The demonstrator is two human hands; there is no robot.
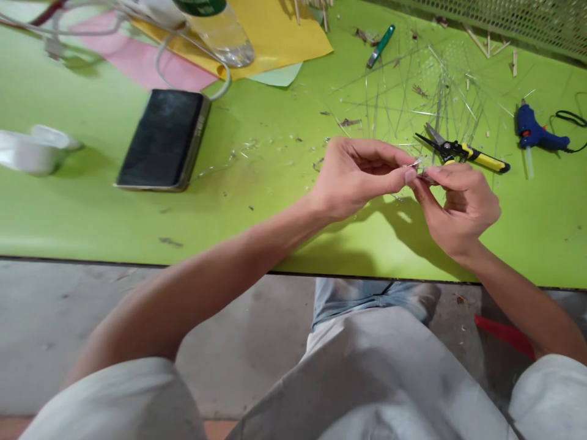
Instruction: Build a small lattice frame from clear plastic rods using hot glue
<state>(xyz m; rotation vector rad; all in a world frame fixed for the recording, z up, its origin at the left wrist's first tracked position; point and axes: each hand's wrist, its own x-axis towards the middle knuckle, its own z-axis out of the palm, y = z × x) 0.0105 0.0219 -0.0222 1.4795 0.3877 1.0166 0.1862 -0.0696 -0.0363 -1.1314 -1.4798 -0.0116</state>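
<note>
Both hands meet above the green table, right of the middle. My left hand (353, 174) pinches a small bit of thin silvery wire (416, 163) between thumb and forefinger. My right hand (458, 205) pinches at the same spot, its fingertips on a small dark piece (424, 176) touching the wire; its exact kind is too small to make out. Just behind my right hand lie yellow-and-black pliers (458, 150), jaws apart. Many loose thin wires (435, 91) are strewn beyond the hands.
A blue glue gun (536, 128) lies at right, a green cutter (380, 46) farther back. Perforated green basket (527, 24) stands at the back right. To the left are a dark phone (162, 140), a bottle (224, 36), cables (165, 49) and a white case (32, 150). The table's front edge (137, 264) runs below my forearms.
</note>
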